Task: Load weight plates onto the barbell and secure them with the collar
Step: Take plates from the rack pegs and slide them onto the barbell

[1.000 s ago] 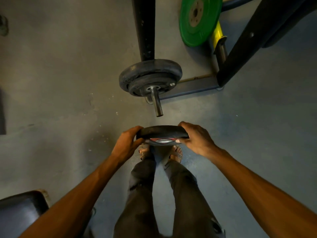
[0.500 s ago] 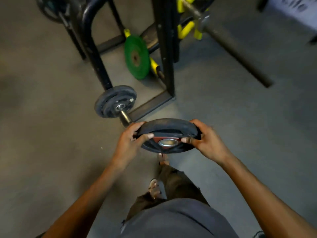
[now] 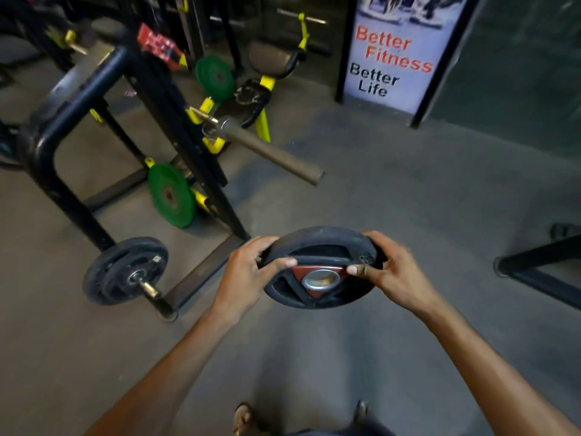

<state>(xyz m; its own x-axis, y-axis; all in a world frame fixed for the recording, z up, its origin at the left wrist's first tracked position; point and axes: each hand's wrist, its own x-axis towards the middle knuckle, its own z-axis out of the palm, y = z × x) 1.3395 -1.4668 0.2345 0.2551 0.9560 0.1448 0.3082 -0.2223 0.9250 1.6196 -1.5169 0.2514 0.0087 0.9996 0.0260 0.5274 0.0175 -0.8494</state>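
A black weight plate (image 3: 317, 247) with a red triangular hub and a metal centre hole hangs in front of me, tilted toward me. My left hand (image 3: 248, 275) grips its left rim, thumb across the face. My right hand (image 3: 390, 272) grips its right rim the same way. Up and to the left, the bare barbell sleeve (image 3: 270, 152) sticks out of the black rack toward me, with no plate on it. No collar shows.
Black plates (image 3: 122, 269) sit on a low storage peg at the left. Green plates (image 3: 171, 195) hang on yellow rack pegs. The black rack frame (image 3: 78, 99) fills the left. A poster (image 3: 393, 51) stands at the back; a dark metal frame (image 3: 540, 262) lies at the right.
The view has lifted from the floor toward the rack, bringing the barbell sleeve and poster into sight. Both hands keep the same hold on the plate, now carried higher.
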